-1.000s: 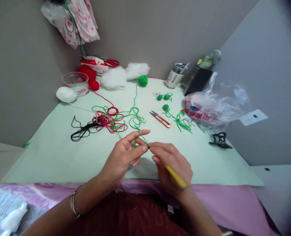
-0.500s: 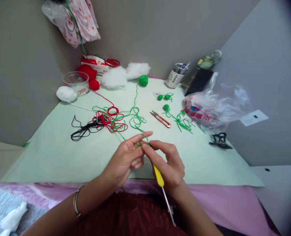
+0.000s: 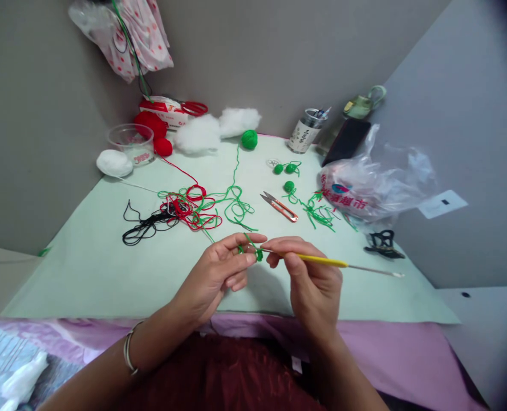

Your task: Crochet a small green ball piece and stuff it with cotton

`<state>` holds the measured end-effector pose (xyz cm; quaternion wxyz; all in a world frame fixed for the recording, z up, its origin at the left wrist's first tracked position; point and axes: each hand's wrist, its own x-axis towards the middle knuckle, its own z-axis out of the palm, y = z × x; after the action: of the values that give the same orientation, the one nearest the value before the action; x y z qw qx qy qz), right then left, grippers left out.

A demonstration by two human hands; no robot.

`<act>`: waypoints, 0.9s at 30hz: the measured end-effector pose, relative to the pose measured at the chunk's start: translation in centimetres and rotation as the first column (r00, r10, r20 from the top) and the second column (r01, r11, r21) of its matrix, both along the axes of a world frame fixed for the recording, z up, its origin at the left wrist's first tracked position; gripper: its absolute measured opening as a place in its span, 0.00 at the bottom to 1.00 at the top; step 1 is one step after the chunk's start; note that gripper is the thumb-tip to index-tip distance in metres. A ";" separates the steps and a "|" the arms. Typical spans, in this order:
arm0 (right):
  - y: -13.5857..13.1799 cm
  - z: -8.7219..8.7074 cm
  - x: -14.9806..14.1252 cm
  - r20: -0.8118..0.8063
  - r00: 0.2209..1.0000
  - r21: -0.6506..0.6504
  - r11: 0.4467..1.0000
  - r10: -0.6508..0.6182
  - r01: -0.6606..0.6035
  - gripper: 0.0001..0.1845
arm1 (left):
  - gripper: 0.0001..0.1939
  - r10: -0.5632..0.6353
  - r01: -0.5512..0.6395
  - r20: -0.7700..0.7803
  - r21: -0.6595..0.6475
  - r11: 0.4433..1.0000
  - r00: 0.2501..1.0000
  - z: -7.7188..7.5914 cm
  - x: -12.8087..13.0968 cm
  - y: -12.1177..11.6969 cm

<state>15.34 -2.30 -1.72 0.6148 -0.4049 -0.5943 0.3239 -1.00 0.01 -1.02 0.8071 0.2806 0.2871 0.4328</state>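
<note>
My left hand (image 3: 219, 267) pinches a small green crochet piece (image 3: 259, 255) between thumb and fingers, with green yarn running over the raised index finger. In my right hand (image 3: 315, 274) is a crochet hook (image 3: 325, 261) with a yellow handle, lying almost level and pointing left. Its tip meets the green piece; the exact stitch is too small to make out. The hook's bare metal end sticks out to the right. Beyond my hands, loose green yarn (image 3: 238, 208) trails across the table to a green yarn ball (image 3: 249, 140).
Orange-handled thread snips (image 3: 279, 207) lie beyond my right hand. Tangled red yarn (image 3: 189, 208) and black cord (image 3: 144, 228) spread at left. Green scraps (image 3: 319, 214), a plastic bag (image 3: 364, 188) and a black hair claw (image 3: 384, 245) are at right. White stuffing (image 3: 198, 135) sits at the back.
My right hand has turned and shifted right, swinging the hook from pointing down toward me to nearly level. The small green piece at my left fingertips now shows more plainly.
</note>
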 end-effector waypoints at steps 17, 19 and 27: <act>-0.9 -0.5 0.3 0.395 0.893 0.285 0.953 -0.213 0.101 0.15 | 0.18 -0.029 0.038 0.089 -0.105 0.994 0.996 -0.2 -0.4 0.2; -0.6 -0.2 0.2 0.156 0.978 0.157 0.981 -0.139 0.114 0.13 | 0.17 -0.020 0.026 0.077 -0.082 0.996 0.997 -0.1 -0.4 0.2; -0.1 0.0 -0.4 0.121 0.991 0.084 0.996 -0.050 0.040 0.12 | 0.15 0.042 -0.040 -0.045 0.041 0.998 0.998 0.3 0.3 -0.1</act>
<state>14.99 -2.41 -1.70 0.6001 -0.4121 -0.6345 0.2597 -0.70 -0.14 -0.69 0.7856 0.3005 0.3026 0.4483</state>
